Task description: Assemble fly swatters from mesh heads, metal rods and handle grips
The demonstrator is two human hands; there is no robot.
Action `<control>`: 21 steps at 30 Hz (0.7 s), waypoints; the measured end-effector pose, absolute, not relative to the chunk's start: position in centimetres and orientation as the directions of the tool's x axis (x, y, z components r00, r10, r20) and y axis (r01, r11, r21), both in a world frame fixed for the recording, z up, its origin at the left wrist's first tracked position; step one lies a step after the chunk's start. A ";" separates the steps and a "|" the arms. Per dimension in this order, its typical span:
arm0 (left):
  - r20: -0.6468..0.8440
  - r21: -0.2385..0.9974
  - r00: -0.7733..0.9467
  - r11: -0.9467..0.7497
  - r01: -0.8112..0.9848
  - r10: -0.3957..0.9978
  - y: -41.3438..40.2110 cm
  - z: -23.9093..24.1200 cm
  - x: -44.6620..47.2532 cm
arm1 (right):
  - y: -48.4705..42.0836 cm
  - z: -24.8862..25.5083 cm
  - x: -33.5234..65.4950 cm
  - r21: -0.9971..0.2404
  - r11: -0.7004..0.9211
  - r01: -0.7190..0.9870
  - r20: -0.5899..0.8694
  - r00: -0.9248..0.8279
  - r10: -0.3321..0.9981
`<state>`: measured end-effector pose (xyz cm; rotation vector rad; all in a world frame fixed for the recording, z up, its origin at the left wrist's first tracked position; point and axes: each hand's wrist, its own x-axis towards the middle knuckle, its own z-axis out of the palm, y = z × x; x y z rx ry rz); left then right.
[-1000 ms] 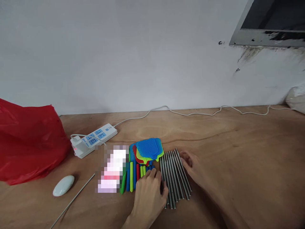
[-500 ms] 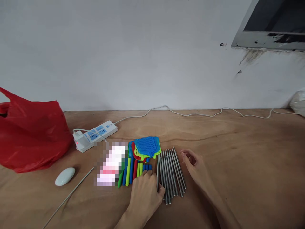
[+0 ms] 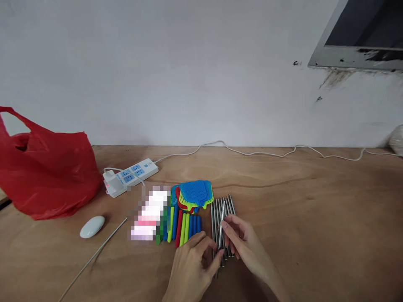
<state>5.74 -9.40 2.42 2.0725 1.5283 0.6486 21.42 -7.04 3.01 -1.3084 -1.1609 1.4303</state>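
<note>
My left hand (image 3: 193,266) is closed, with thumb and forefinger around the lower end of a metal rod (image 3: 222,216). Higher up the same rod, my right hand (image 3: 247,245) pinches it from the right. The held rod is tilted just above a row of similar silver rods (image 3: 215,218), which my fingers partly cover. To the left lie several coloured handles in blue (image 3: 191,226), yellow-green (image 3: 183,228) and red (image 3: 179,228). Behind them is a stack of mesh fly swatter heads (image 3: 195,191), blue on top.
A blurred bright device (image 3: 153,214) lies left of the handles. A white power strip (image 3: 132,176) with a plug and cable sits behind it. Farther left are a white mouse-like object (image 3: 92,227) and a red plastic bag (image 3: 53,176). A thin cord (image 3: 261,152) runs along the wall.
My right hand has moved left, over the rods, and now grips one. That rod is raised off the row. My left hand has shifted slightly right, from the handles to the rod's lower end.
</note>
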 end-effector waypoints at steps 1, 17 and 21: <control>0.098 0.654 0.270 -0.267 0.708 0.958 -9.4 2.5 5.7 | -7.2 2.9 21.2 -0.980 -0.196 -0.032 -0.194 -0.046 0.980; -0.139 0.302 0.039 0.005 0.953 0.989 -7.3 1.9 4.6 | -7.5 2.3 24.1 -0.973 -0.054 -0.223 -0.134 0.361 0.923; -0.170 0.257 0.012 0.032 0.966 0.985 -7.0 1.7 5.1 | -7.6 2.3 24.1 -0.977 -0.042 -0.211 -0.115 0.347 0.931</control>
